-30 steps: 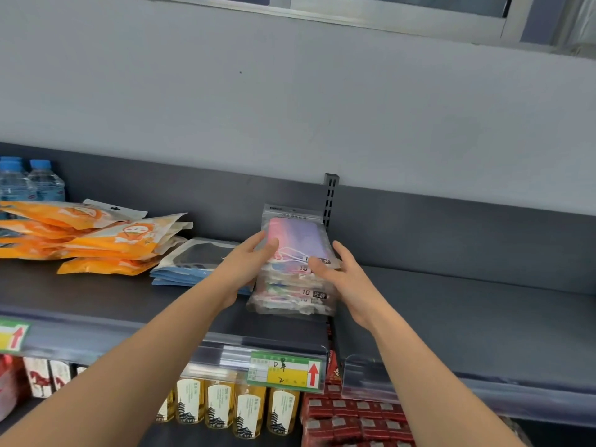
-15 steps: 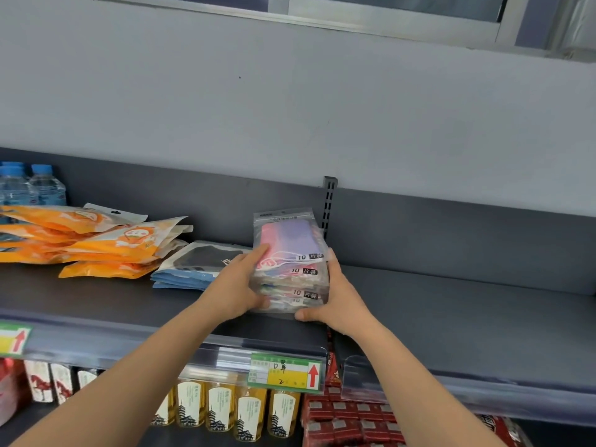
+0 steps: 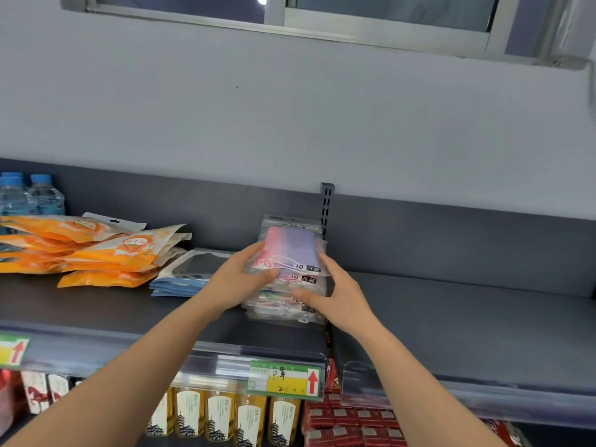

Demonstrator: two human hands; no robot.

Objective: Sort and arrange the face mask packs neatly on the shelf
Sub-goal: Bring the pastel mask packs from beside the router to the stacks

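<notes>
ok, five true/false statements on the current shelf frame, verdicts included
1. The left hand and right hand both hold the mask stack. True.
2. The orange packs lie right of that stack. False: they lie to its left.
3. Water bottles stand at the far left of the shelf. True.
4. The blue packs sit on top of the orange packs. False: they lie on the shelf, between the orange packs and the stack.
5. The price tag below the stack shows a blue arrow. False: the arrow is red.
</notes>
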